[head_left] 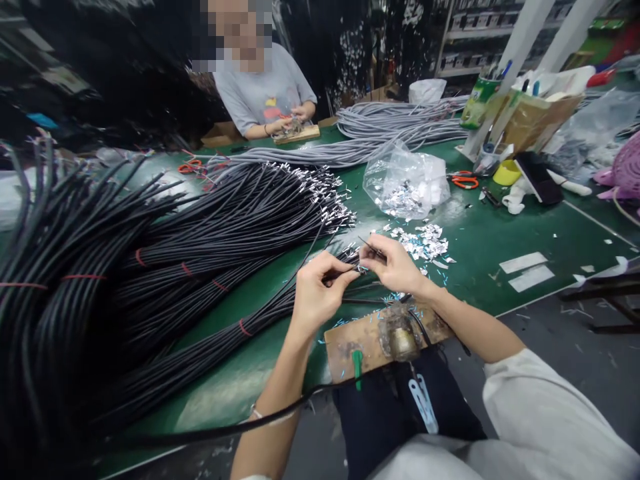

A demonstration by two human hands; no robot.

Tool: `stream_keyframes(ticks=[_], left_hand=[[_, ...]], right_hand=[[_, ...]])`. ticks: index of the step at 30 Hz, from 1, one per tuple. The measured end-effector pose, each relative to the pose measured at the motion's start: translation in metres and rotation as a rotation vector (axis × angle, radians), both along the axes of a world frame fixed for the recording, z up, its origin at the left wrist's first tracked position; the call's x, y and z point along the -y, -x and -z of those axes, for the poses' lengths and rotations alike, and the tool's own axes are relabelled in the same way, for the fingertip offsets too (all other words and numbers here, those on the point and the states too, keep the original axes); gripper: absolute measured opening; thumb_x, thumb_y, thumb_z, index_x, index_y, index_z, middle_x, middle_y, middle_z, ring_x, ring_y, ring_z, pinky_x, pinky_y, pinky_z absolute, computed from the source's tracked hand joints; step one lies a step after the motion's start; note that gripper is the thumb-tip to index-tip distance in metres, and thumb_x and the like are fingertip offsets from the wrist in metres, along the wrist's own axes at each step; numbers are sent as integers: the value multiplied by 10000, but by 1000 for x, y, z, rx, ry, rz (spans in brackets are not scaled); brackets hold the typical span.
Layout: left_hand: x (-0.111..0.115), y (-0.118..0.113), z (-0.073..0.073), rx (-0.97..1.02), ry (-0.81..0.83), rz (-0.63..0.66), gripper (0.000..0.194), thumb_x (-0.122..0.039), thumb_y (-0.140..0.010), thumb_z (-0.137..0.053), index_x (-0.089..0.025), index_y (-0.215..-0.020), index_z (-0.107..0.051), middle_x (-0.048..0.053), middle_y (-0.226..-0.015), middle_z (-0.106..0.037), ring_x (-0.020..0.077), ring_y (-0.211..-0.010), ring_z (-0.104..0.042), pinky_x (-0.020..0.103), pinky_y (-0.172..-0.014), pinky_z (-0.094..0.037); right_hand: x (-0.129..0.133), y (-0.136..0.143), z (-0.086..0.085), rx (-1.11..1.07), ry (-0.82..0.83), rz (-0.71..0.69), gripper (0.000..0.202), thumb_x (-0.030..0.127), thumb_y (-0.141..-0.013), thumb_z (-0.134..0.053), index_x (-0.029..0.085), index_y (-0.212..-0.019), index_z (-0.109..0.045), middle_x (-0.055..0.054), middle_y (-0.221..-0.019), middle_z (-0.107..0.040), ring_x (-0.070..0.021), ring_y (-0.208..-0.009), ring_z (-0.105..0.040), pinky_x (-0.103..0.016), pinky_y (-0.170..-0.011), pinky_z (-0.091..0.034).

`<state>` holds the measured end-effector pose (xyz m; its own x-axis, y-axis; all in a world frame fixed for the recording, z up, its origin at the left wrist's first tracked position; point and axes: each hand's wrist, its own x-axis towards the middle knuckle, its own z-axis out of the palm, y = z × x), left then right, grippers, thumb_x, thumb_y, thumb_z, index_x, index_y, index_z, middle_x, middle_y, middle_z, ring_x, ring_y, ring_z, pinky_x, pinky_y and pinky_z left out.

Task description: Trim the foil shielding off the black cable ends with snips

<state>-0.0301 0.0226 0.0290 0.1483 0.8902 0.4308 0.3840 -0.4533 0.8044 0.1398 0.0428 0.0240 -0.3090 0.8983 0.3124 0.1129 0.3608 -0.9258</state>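
Observation:
My left hand [323,290] is closed in a pinch on the end of a black cable, where short white and blue wire tips show. Close beside it, my right hand [393,265] is closed around a thin, dark, pointed tool [369,247], mostly covered by the fingers, so its kind is unclear. Beneath and left of my hands runs a bundle of black cables [270,308] with a red tie. Below them a wooden board [350,343] bears a worn metal device [401,340] and scattered blue bits of insulation.
Thick tied bundles of black cables [210,233] fill the left. White scraps [425,241] and a clear plastic bag [407,180] lie beyond my hands. Orange-handled scissors [465,180] and a phone [537,179] are at right. Across the table sits a person [270,93] near grey cables [390,123].

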Motion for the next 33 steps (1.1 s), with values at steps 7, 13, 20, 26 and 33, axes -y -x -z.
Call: stream_keyframes(ticks=[7, 13, 20, 26, 33], left_hand=[[-2, 3, 3, 147, 180, 5, 284, -341, -844, -555, -142, -670, -661, 15, -572, -562, 89, -509, -462, 207, -459, -339], [0, 1, 2, 165, 193, 0, 285, -359, -830, -575, -141, -671, -667, 14, -545, -554, 83, -484, -442, 203, -426, -304], [2, -2, -3, 135, 167, -4, 285, -344, -828, -565, -155, -630, -645, 11, -541, -566, 90, -484, -463, 206, -425, -314], [1, -2, -1, 96, 167, 1, 262, -343, -824, -578, -153, -661, -658, 18, -580, -608, 101, -513, -510, 212, -454, -356], [1, -1, 3, 58, 88, 23, 148, -286, -801, -627, -170, -759, -708, 27, -686, -637, 116, -610, -562, 221, -545, -426]], right_hand=[[-11, -22, -7, -185, -53, 433, 300, 475, -818, -583, 183, -749, -580, 52, -571, -429, -78, -494, -364, -235, -484, -310], [-1, -15, -11, 112, -330, 281, 225, 391, -826, -614, 185, -773, -688, -16, -732, -616, -107, -620, -508, -258, -579, -408], [3, -5, -7, 112, -350, 159, 168, 323, -830, -615, 182, -818, -706, -31, -740, -655, -122, -663, -576, -269, -608, -454], [4, -5, -4, 90, -379, 162, 131, 282, -822, -625, 175, -822, -701, -35, -758, -660, -121, -676, -593, -267, -618, -463], [6, -6, -3, 141, -359, 162, 112, 177, -798, -605, 175, -872, -689, -25, -778, -639, -118, -681, -566, -254, -603, -446]])
